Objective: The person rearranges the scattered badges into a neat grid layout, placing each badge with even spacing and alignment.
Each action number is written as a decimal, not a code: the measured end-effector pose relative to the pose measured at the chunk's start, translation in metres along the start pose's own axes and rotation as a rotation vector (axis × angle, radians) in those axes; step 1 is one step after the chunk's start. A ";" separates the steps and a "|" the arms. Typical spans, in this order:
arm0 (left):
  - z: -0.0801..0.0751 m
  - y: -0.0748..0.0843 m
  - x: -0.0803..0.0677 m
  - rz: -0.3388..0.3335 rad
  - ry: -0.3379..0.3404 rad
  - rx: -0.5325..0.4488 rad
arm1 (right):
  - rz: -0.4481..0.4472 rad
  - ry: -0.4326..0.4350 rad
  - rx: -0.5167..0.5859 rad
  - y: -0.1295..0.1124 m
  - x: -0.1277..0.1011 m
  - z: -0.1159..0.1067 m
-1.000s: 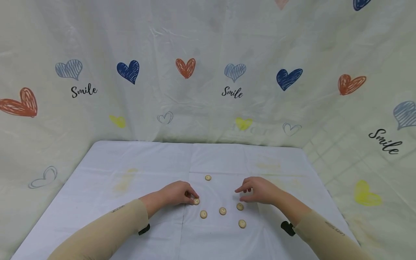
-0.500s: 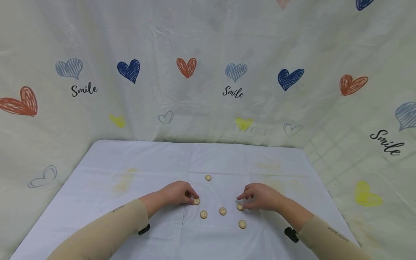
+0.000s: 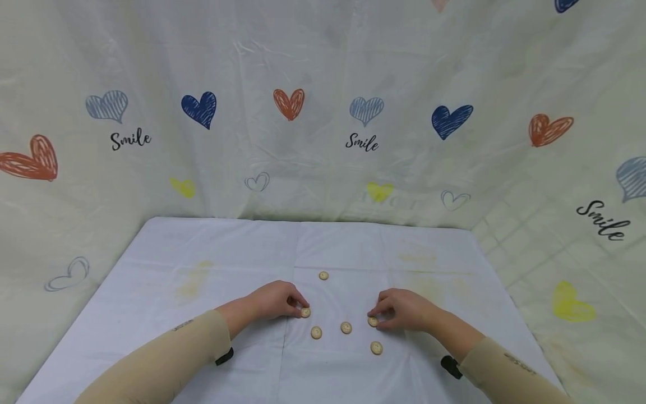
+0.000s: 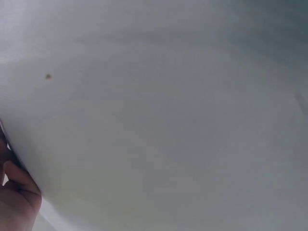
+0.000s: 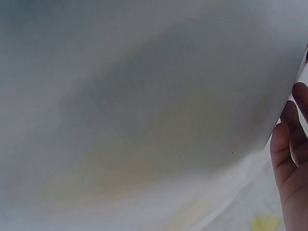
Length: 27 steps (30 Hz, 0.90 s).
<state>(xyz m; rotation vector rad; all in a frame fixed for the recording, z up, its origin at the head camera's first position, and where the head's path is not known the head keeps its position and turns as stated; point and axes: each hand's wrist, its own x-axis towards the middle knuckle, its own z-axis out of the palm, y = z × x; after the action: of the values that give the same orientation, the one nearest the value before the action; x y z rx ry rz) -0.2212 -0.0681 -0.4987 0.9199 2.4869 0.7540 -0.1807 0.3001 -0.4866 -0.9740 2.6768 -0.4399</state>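
While both forearms in tan sleeves lie on the white tablecloth [image 3: 202, 264], the left hand [image 3: 272, 300] rests with its fingers curled down and its fingertips pinching a small round wooden button [image 3: 305, 312] that lies flat on the cloth; the right hand [image 3: 404, 308] is likewise curled, with its thumb and forefinger closing on a second button [image 3: 372, 321] at its fingertips, also flat on the cloth. Between the two hands and a little nearer the person lie two more buttons, one [image 3: 316, 333] just below the left hand's button and one [image 3: 345, 327] in the middle; a fifth button [image 3: 376, 348] sits nearest the person, below the right hand, and a sixth button [image 3: 323, 275] lies apart, farther up the cloth. Behind the table hangs a pale curtain [image 3: 323, 112] printed with hearts and the word "Smile". The wrist views show only blurred white cloth, with a sliver of fingers [image 4: 14, 202] at the left view's edge and fingers [image 5: 291, 159] at the right view's edge
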 end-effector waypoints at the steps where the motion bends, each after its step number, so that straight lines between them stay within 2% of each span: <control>1: 0.000 -0.001 0.000 -0.001 0.000 -0.002 | 0.000 -0.001 -0.005 0.000 0.000 0.000; 15: 0.000 -0.004 0.004 -0.012 -0.014 -0.019 | 0.042 -0.012 0.086 -0.003 0.007 -0.002; 27: 0.001 -0.005 0.003 -0.027 -0.010 -0.032 | -0.010 -0.020 0.086 -0.004 0.009 -0.007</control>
<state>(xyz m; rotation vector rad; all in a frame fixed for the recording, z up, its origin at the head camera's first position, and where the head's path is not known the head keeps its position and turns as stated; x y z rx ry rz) -0.2254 -0.0686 -0.5035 0.8754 2.4658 0.7764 -0.1871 0.2925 -0.4803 -0.9619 2.6131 -0.5394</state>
